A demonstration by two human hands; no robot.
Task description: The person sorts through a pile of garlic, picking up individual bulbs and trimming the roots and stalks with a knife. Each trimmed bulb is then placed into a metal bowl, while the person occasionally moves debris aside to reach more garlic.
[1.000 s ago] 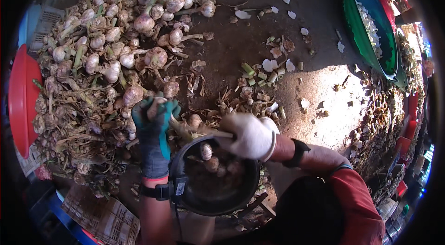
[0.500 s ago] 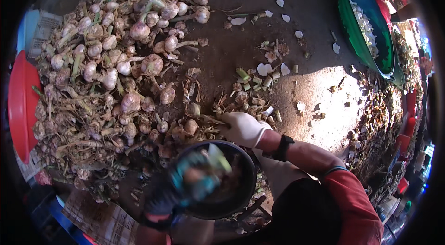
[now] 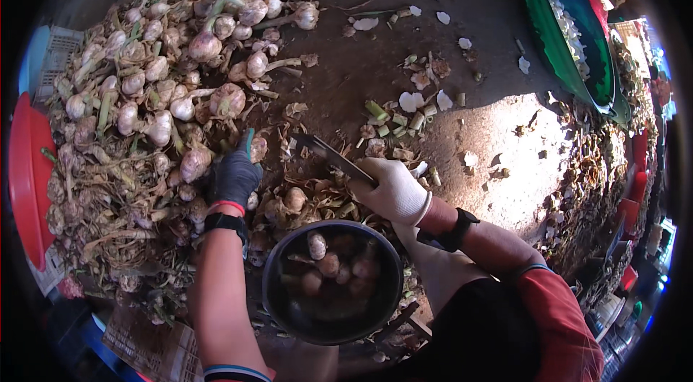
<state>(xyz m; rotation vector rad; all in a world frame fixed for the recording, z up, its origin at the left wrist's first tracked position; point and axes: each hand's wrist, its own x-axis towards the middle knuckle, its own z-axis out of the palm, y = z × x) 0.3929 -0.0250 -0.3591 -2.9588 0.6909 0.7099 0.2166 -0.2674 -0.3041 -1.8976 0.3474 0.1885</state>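
Gripping a knife point(image 3: 333, 157): right hand point(image 3: 393, 191), pale glove, closed around the handle, blade pointing to upper left of view. Left hand point(image 3: 237, 175), dark glove, apart from the right, at the right edge of the garlic pile point(image 3: 160, 129); fingers partly hidden, cannot tell whether they close on anything. Black bowl point(image 3: 332, 320) near both hands, several garlic bulbs point(image 3: 328, 265) lying in it. Red basin point(image 3: 27, 180) far left; green basin point(image 3: 595, 53) upper right, white pieces point(image 3: 567, 29) inside.
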